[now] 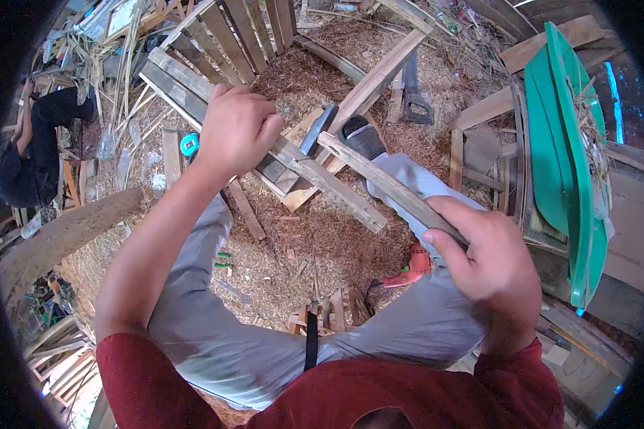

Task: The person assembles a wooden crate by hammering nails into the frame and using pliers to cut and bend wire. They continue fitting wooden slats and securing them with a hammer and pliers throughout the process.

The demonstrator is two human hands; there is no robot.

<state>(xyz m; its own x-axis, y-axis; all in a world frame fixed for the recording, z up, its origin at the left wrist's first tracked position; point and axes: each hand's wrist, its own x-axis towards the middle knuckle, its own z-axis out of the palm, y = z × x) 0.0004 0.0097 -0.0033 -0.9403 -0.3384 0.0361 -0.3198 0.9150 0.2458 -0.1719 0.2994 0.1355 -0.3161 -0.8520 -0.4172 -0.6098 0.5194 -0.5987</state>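
Clamps right fingers (451, 213) round the near-right end of the hammer (390, 186), likely for leverage. Curls left fingers (245, 104) tightly over the far-left end of the slat (330, 186), apparently to steady it.

Legible texts, brands, numbers and signs: none.
Tape measure (189, 144), teal: pale patch on the case; any wording or figures on it too small to read.
Power tool (410, 271), red: dark marks on the body; whether lettering or vents, cannot tell.
Hammer (391, 184), wooden handle, dark head: any stamp or brand unreadable at this size.
Handsaw (415, 106), dark handle: any maker's name on handle or blade likewise illegible.
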